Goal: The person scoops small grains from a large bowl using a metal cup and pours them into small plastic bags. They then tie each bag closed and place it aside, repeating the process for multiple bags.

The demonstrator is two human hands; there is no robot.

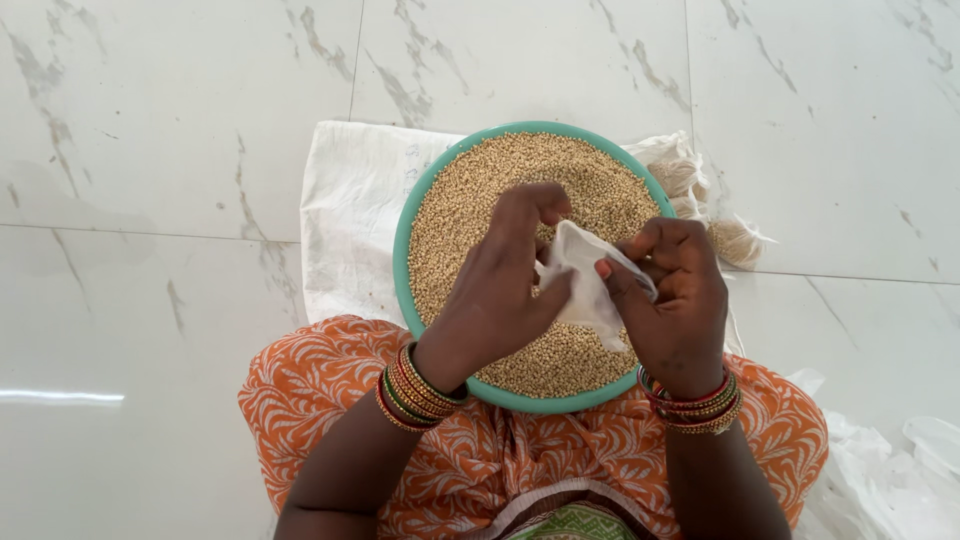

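From my remote view, bare marble floor (150, 150) lies open left and ahead, while the grain-filled basin (405, 270), white sack (345, 210) and filled pouches (715, 215) block the centre.

Bright, even daylight; a glare streak lies on the glossy floor (60, 397) at near left. Shadows are soft, focus sharp throughout.

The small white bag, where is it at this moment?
In the head view, the small white bag is near the centre, held between the left hand and right hand, just above the grain in the green bowl.
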